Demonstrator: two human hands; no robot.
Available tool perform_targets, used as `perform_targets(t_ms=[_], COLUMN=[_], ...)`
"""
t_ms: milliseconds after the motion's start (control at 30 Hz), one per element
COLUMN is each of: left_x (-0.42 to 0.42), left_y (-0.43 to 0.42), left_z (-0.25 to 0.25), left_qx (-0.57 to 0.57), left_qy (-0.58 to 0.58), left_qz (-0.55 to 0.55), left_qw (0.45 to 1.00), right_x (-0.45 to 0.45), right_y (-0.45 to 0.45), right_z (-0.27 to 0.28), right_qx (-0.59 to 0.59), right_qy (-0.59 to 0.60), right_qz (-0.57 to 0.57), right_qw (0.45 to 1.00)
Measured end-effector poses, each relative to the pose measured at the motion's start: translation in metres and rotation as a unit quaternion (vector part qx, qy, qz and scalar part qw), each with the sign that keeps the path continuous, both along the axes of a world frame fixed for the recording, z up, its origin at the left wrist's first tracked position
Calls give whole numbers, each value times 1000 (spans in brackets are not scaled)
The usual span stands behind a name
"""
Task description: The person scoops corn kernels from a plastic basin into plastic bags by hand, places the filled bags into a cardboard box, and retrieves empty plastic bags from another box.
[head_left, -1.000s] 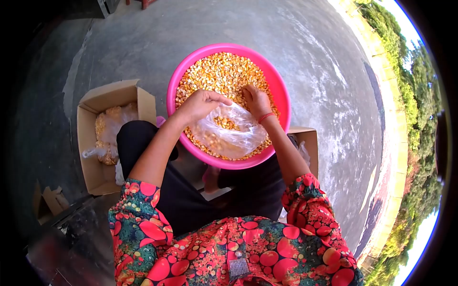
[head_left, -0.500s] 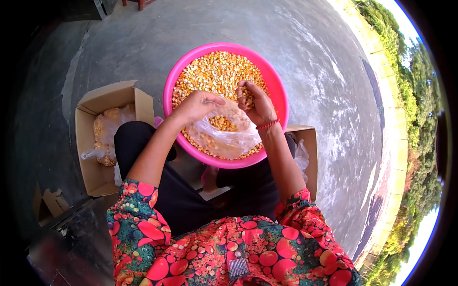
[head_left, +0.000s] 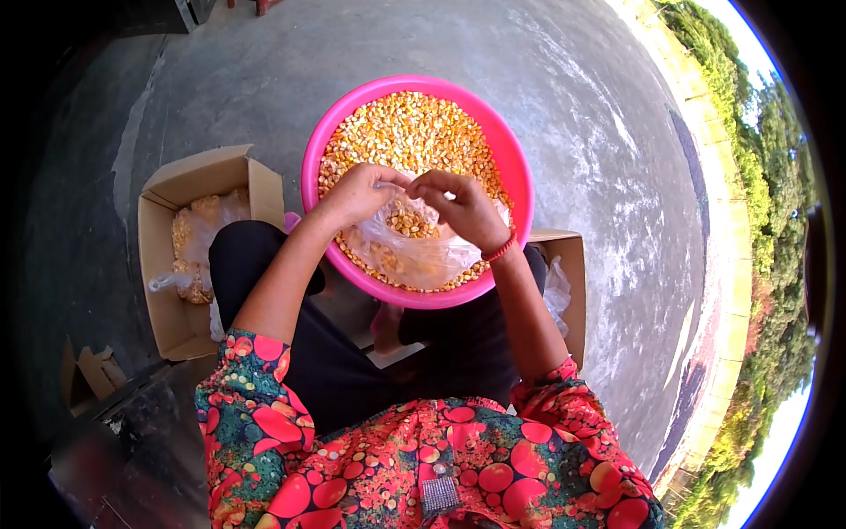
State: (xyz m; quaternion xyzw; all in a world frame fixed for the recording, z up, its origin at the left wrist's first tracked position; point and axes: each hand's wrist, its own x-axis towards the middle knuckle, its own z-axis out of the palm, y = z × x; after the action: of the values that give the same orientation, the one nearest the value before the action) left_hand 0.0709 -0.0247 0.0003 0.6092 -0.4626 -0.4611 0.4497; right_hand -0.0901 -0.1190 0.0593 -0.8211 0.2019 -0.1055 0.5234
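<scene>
A clear plastic bag with corn kernels inside rests on the loose corn in a pink basin. My left hand pinches the bag's upper left rim between thumb and fingers. Over the bag's mouth, my right hand is turned palm down with curled fingers, its fingertips close to the left hand. Kernels show just under it, inside the opening. Its palm is hidden, so how much corn it still holds is not visible. A red bracelet circles the right wrist.
A cardboard box with filled bags of corn stands left of the basin. Another cardboard box holding clear plastic is by my right leg. Grey concrete floor surrounds the basin.
My right hand, cupped around kernels beside the bag before, has moved left and turned over above its mouth. The kernels visible in the opening now reach higher. My left hand stays at the rim.
</scene>
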Motion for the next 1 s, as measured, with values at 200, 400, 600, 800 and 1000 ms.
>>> perform_targets(t_ms=[200,400,600,800,1000], left_x=[1,1,2,2,4], left_y=[2,3,1,2,4], left_z=[-2,1,-3,-6,-5], left_qx=[-16,3,-10,-19,-10], left_qy=[7,-16,-27,-25,-26], left_qz=[-11,-19,-28,-33,-32], left_qw=[1000,1000,999,999,999], right_x=[-7,-6,-7,-8,-15], right_y=[-81,-75,-67,-58,-89], right_z=[-65,-100,-95,-90,-123], right_qx=[-159,-373,-354,-345,-104], right_qy=[6,49,52,57,-46], right_qz=[-171,-145,-131,-164,-278], right_qw=[972,915,925,923,954])
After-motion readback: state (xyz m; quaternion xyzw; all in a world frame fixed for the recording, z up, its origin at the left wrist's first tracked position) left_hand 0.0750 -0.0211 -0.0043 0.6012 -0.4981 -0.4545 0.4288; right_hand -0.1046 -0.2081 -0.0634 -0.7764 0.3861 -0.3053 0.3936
